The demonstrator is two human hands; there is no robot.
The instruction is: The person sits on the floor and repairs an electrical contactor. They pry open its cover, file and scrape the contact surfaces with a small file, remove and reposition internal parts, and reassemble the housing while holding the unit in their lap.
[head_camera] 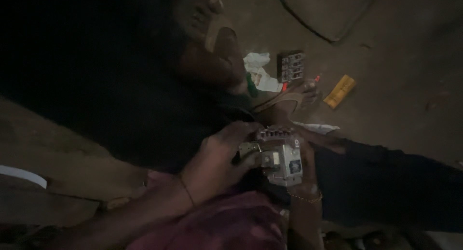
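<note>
Hands [217, 158] clasp boxy grey metal part [279, 160], dimly lit.

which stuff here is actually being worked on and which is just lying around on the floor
In hand:
- grey metal unit, gripped by left hand and right hand

Lying about:
- black switch block
- yellow packet
- white paper scraps
- small red piece
- sandal
</note>
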